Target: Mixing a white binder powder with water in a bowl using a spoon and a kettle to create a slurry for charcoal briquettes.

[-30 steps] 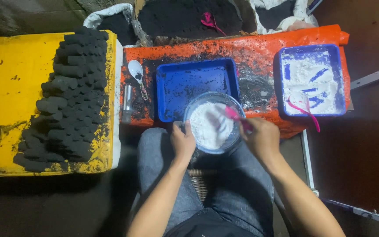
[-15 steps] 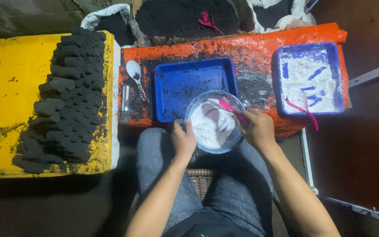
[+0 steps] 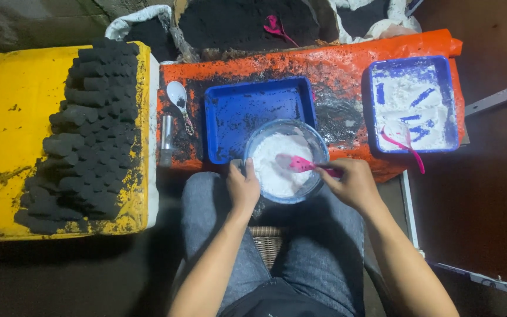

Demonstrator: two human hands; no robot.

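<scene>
Seated low, a person's left hand (image 3: 243, 188) grips the clear bowl (image 3: 286, 161) of white powder on their lap; the right hand (image 3: 354, 185) clasps a pink spoon (image 3: 300, 165) in it. A careless stir could likely tip the bowl, spilling powder onto the jeans (image 3: 300, 246).

Surroundings on the orange surface (image 3: 347, 64) and beside it.
Empty blue tray (image 3: 259, 114) at centre, powder-dusted blue tray (image 3: 413, 103) at right edge, white spoon (image 3: 178, 97) at left edge; black briquettes (image 3: 89, 135) on yellow board (image 3: 7, 117).
</scene>
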